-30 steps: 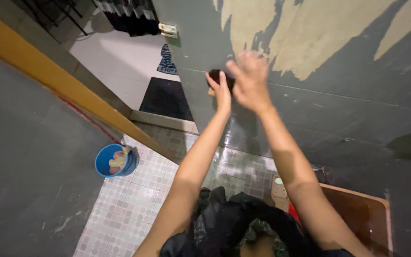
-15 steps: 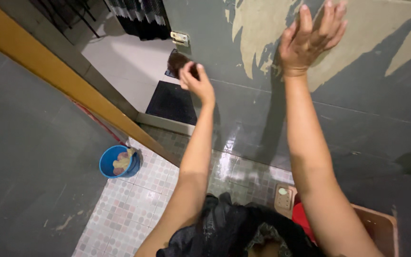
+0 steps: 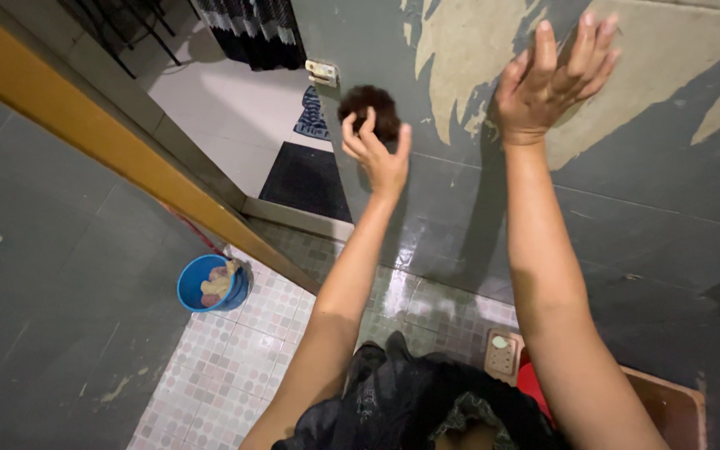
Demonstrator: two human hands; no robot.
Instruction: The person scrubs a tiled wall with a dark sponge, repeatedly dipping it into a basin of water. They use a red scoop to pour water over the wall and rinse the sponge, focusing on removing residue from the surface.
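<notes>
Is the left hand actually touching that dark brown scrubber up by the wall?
Touching. The head view shows the left hand with its fingers curled around the lower edge of the dark brown scrubber, no gap between them.

The left hand [image 3: 374,148] covers part of the dark scrubber [image 3: 370,108], so its shape is hard to tell. The things inside the blue bucket [image 3: 210,282] are too small to make out. The brown stool [image 3: 667,410] is cut off by the edge.
</notes>
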